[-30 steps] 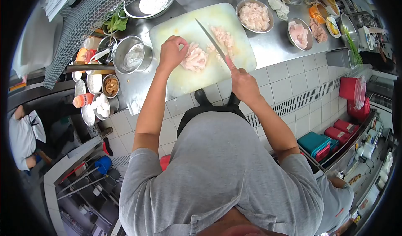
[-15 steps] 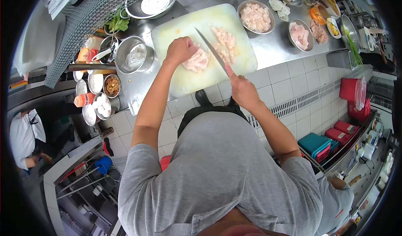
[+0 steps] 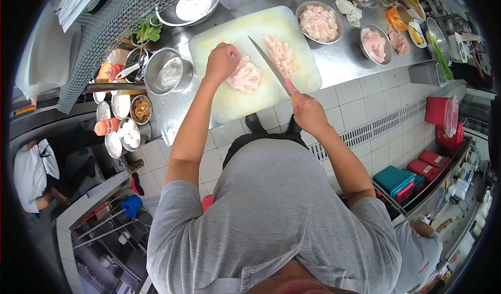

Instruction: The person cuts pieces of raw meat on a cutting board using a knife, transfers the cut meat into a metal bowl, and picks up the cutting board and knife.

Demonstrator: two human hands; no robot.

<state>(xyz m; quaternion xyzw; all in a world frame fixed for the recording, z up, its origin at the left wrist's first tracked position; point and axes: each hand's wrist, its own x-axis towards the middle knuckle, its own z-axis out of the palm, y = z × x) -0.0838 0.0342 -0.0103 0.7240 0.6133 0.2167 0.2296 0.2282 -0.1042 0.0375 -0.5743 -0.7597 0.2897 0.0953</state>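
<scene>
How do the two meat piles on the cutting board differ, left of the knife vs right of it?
Cut: the left pile is in large, folded meat; the right pile is small chunks.
Shape: the left pile is a rounded heap, the right pile a longer strip.
Place: the left pile is nearer the left hand than the right pile.
Shared: pale pink, same cutting board.

The right hand grips a knife beside diced meat.

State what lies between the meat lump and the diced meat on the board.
The head view shows the knife blade between the meat lump and diced meat.
</scene>
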